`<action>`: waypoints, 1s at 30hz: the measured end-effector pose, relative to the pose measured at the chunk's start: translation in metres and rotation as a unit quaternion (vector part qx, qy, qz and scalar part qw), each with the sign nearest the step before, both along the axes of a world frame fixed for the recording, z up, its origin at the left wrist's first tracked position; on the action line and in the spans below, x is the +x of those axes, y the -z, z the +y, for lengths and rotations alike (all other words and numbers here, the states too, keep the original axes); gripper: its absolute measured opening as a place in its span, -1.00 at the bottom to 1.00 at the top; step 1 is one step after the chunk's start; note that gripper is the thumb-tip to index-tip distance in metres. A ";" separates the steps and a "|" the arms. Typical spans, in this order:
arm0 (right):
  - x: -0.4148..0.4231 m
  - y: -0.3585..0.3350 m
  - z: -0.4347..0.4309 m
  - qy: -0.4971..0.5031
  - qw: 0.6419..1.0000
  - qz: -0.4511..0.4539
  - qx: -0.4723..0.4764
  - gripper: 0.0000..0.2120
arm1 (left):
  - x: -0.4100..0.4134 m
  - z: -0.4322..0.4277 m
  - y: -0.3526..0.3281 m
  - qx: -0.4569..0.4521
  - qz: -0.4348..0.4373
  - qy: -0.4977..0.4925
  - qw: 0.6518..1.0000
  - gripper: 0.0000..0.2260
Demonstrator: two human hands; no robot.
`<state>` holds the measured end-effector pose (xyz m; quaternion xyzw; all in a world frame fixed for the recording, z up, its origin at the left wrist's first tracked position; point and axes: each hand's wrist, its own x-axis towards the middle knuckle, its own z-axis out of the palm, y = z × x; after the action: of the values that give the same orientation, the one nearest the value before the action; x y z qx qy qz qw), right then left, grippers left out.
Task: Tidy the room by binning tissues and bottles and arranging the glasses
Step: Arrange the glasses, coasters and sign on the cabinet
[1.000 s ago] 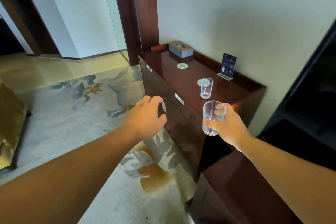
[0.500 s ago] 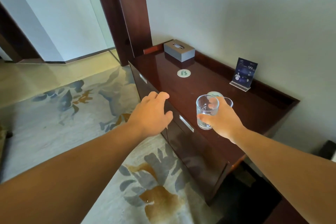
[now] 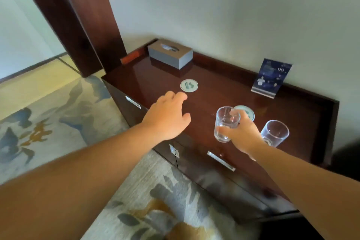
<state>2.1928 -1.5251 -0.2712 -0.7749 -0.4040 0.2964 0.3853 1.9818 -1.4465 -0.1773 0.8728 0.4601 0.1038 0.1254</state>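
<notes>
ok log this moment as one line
right hand: grips first glass | left hand: holds nothing, near far coaster | second glass: standing on cabinet | near coaster: partly behind right hand

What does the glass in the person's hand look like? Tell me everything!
The glass is a clear, straight-sided tumbler with a thick base, and it looks empty. It is upright. The right hand grips its side, thumb in front, fingers showing through from behind. It is over the dark wooden cabinet, just in front of a round coaster, with a second glass to its right. Whether its base touches the wood cannot be told.
</notes>
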 end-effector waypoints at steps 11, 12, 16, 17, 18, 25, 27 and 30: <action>0.003 0.044 0.048 0.075 0.996 0.043 -0.002 -0.42 | 0.014 0.078 0.047 -0.064 0.042 0.029 0.997 -0.56; 0.004 0.047 0.050 0.071 0.997 0.039 -0.003 -0.41 | 0.016 0.079 0.051 -0.067 0.047 0.035 0.996 -0.56; 0.012 0.059 0.061 0.065 0.997 0.037 0.001 -0.38 | 0.029 0.094 0.057 -0.065 0.048 0.046 0.996 -0.55; 0.013 0.060 0.063 0.065 0.997 0.037 0.000 -0.38 | 0.033 0.096 0.057 -0.064 0.048 0.048 0.996 -0.56; 0.015 0.060 0.066 0.065 0.997 0.036 -0.002 -0.37 | 0.037 0.099 0.058 -0.064 0.048 0.050 0.996 -0.56; 0.025 0.066 0.080 0.061 0.997 0.045 0.012 -0.35 | 0.056 0.114 0.065 -0.069 0.052 0.062 0.994 -0.56; 0.026 0.066 0.081 0.046 0.998 0.047 0.012 -0.32 | 0.059 0.120 0.066 -0.069 0.053 0.061 0.994 -0.56; 0.031 0.063 0.080 0.023 0.999 0.035 -0.004 -0.18 | 0.063 0.128 0.064 -0.064 0.059 0.061 0.994 -0.56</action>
<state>2.2241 -1.4453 -0.3345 -0.7748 -0.3713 0.3158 0.4026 2.0444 -1.3189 -0.2411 0.8940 0.4184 0.0150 0.1600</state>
